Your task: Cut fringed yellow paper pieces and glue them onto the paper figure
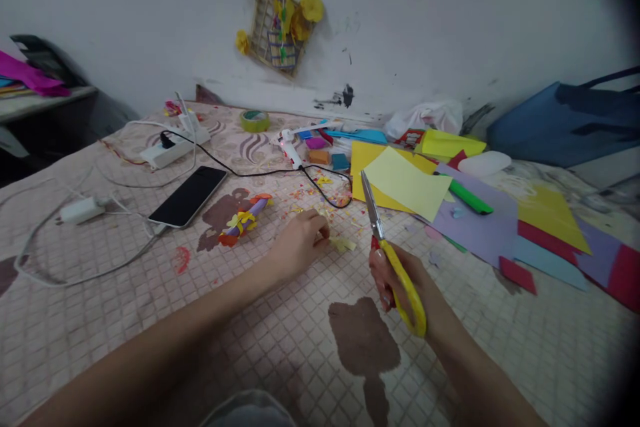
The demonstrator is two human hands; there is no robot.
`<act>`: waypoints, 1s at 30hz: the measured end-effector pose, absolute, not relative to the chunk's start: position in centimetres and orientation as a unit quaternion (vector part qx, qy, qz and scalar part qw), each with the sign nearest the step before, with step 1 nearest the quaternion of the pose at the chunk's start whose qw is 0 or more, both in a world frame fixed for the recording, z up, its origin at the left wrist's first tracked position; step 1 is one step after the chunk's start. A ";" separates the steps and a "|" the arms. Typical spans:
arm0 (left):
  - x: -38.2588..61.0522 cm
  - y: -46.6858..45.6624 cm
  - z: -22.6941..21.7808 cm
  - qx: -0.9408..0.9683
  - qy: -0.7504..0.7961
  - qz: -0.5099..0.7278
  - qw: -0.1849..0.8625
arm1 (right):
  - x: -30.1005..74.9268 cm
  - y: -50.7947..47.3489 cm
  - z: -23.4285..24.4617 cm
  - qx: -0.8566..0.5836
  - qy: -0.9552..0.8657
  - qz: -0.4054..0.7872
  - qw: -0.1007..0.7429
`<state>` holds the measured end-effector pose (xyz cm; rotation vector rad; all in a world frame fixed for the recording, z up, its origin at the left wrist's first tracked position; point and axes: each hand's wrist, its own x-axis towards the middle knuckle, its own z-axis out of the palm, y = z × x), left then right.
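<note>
While the right hand (424, 279) is clamped on yellow-handled scissors (395, 263) above a grid-patterned surface (280, 333), the left hand (303, 243) curls beside pale paper scraps (343, 244), its grip unclear. Coloured sheets (480, 220) lie rightward; behind, a decoration (260, 20) hangs on a whitish wall (450, 27).

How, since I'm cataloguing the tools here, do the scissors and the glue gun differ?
The scissors are mainly yellow and metallic; the glue gun is mostly white. The scissors are held in the right hand, while the glue gun rests on the tablecloth. The glue gun has a black cord; the scissors have none. Both are tools with handles.
</note>
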<state>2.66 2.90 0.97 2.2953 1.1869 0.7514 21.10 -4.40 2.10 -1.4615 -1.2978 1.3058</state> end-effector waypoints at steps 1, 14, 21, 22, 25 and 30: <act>2.4 2.8 1.2 0.813 0.439 0.288 0.250 | 21.1 -4.4 2.1 -0.573 -0.509 0.513 0.386; 3.0 -0.3 1.9 0.532 0.384 0.364 0.661 | 19.2 -4.4 1.3 -0.539 -0.478 0.509 0.471; 3.4 -1.0 1.2 0.561 0.355 0.347 0.663 | 19.3 -4.3 0.7 -0.521 -0.459 0.520 0.498; 3.3 -0.9 1.2 0.563 0.353 0.344 0.664 | 19.3 -4.3 0.7 -0.522 -0.456 0.520 0.498; 3.2 -0.7 1.1 0.569 0.358 0.345 0.655 | 19.1 -4.4 0.9 -0.525 -0.451 0.518 0.503; 3.3 -0.8 1.2 0.565 0.370 0.361 0.644 | 18.8 -4.5 1.0 -0.527 -0.448 0.527 0.494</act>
